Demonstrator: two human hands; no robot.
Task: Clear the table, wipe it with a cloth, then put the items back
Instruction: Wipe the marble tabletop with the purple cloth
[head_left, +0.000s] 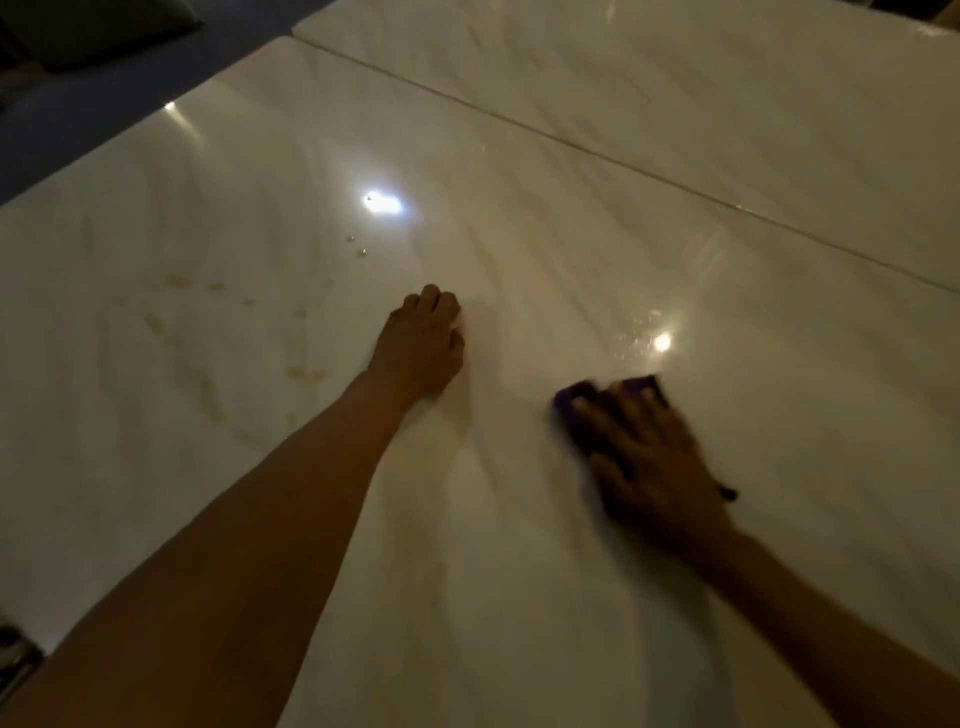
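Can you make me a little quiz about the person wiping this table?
1. Which hand presses the cloth on the table: left or right?
2. True or false: the yellowish stains lie on the left hand's side, apart from the cloth.
3. What colour is the cloth? A green, B purple, C white.

Key
1. Right. Its fingers lie spread over the cloth.
2. True. The cloth is on the other side of the left hand, which rests curled on the table.
3. B.
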